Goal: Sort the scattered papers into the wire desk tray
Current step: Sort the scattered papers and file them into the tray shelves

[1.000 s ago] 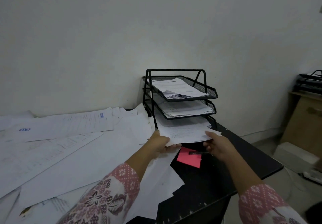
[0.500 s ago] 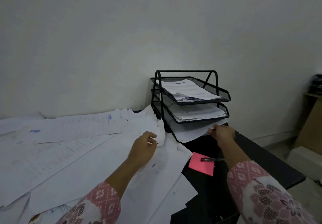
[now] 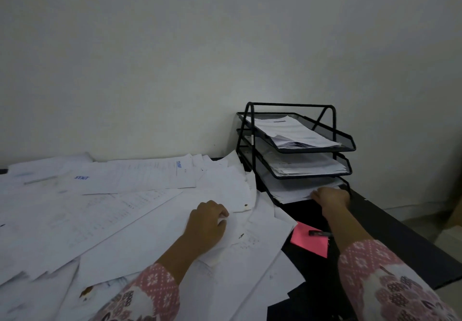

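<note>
papers: white printed sheets, fanned and overlapping, covering the left and middle of the worktop; many lie with long axes running left-near to right-far; some carry blue logos; one near-left sheet has a brown stain
top sheet: the one under the left hand has a curled right edge, thin and floppy; I'd expect it to slide over its neighbours easily
wire desk tray: black mesh, three tiers, far right of the pile against the wall; all three tiers already hold stacks; bottom-tier stack sticks out past the front lip
left hand: resting knuckles-up on the loose pile, fingers curled on the edge of the top sheet; looks like a pinch but I cannot tell if the sheet is actually held
right hand: at the front of the bottom tier, fingers bent, touching the protruding stack; seems to be pressing or squaring it; whether it grips any sheets is hidden
key relation: the tray lies right and far of the left hand; loose sheets are directly under the left hand, so it's the nearer one for the next pick; the right hand is nearer the tray for feeding
progress: judging by the pile, most of the sorting is left
worktop: black, bare strip on the right
extras: pink sticky note with a dark pen across it, near the right forearm, apart from the papers
</note>
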